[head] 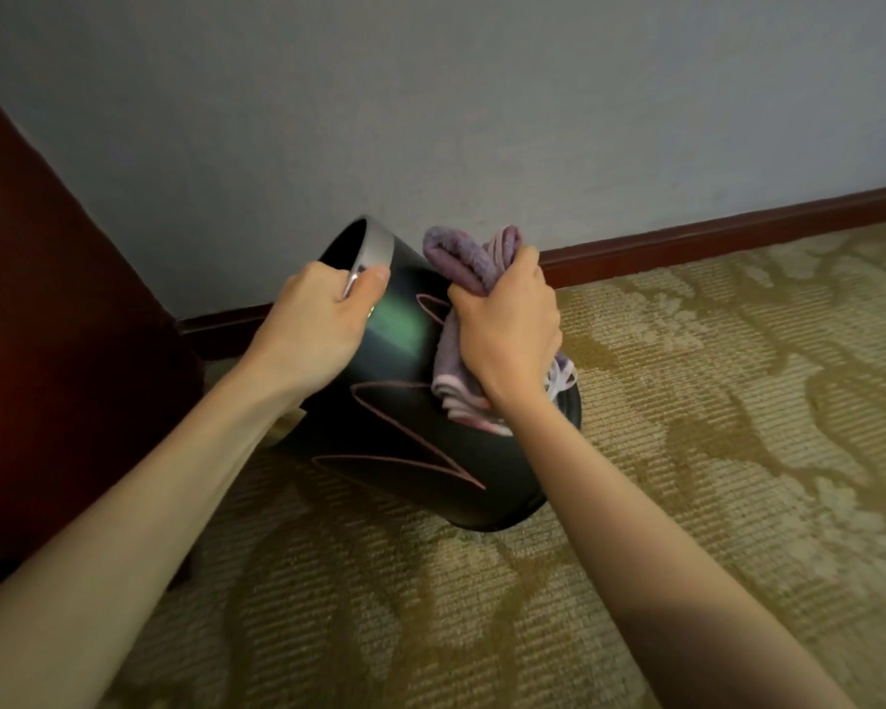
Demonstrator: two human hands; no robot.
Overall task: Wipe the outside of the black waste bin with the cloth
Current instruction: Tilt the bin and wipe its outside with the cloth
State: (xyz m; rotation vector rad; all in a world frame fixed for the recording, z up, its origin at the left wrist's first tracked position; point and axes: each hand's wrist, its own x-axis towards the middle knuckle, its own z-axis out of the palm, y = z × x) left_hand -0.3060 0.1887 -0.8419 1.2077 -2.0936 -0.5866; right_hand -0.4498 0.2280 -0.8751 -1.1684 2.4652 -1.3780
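The black waste bin is tilted to the left on the carpet, its base at the lower right and its silver-rimmed mouth facing up and left. Thin pink zigzag lines run across its side. My left hand grips the silver rim, thumb on the outside, fingers hidden inside the mouth. My right hand is closed around a bunched purple cloth and presses it against the upper right side of the bin. Cloth folds stick out above and below my fist.
A patterned beige carpet covers the floor. A grey wall with a dark red skirting board runs just behind the bin. Dark red wooden furniture stands close on the left.
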